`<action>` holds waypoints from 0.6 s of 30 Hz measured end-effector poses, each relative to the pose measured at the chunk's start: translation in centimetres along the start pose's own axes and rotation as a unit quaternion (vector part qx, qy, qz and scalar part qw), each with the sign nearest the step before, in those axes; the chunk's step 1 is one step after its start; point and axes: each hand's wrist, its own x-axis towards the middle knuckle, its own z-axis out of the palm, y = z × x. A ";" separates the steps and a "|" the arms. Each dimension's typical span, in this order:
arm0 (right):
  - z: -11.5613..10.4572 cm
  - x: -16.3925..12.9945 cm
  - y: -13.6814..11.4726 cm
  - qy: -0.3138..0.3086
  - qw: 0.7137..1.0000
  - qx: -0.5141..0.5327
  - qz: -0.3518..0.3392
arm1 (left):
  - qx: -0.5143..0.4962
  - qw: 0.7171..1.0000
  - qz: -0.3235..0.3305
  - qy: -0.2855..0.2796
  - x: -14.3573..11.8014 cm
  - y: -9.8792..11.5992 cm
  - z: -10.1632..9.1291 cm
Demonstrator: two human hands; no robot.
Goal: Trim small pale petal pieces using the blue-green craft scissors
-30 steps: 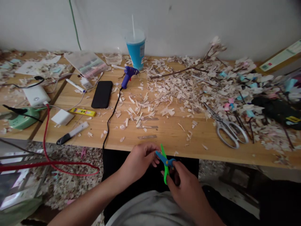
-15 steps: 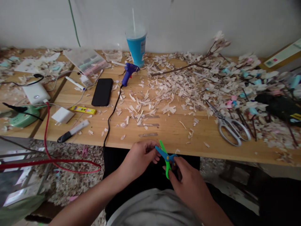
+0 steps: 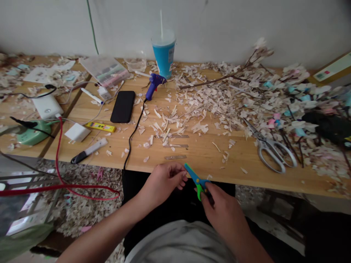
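My right hand (image 3: 223, 212) grips small green and blue scissors (image 3: 195, 178) just below the front edge of the wooden table (image 3: 203, 157). Their blades are closed and point up and left toward my left hand (image 3: 164, 180). The left hand's fingers are pinched together close to the blade tips; whatever they pinch is too small to see. Both hands hover over my lap.
The table holds a blue glue gun (image 3: 154, 84) with a black cord, a black phone (image 3: 123, 106), a blue cup with a straw (image 3: 163, 54), large metal scissors (image 3: 270, 148), a utility knife (image 3: 89, 150) and heaps of pale paper scraps (image 3: 219, 98). A red cable (image 3: 59, 182) hangs at left.
The scissors' blades, spread apart a second ago, have closed. Both hands sit slightly lower and to the right, and the view has shifted a little.
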 end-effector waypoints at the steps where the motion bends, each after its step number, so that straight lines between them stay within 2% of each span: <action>1: 0.0 0.0 0.1 0.002 1.000 0.023 0.009 | -0.007 1.000 -0.004 0.002 0.0 0.0 0.0; 4: -0.2 0.3 -0.2 0.001 0.998 0.063 0.029 | -0.029 0.999 -0.017 0.002 0.1 0.0 -0.1; 10: -0.7 0.6 -1.4 -0.072 0.997 0.026 0.011 | -0.042 0.999 -0.007 -0.010 0.0 -0.2 -0.4; 18: -0.7 0.7 -1.3 -0.062 0.998 -0.002 0.002 | -0.014 1.000 0.000 -0.007 0.0 -0.2 -0.6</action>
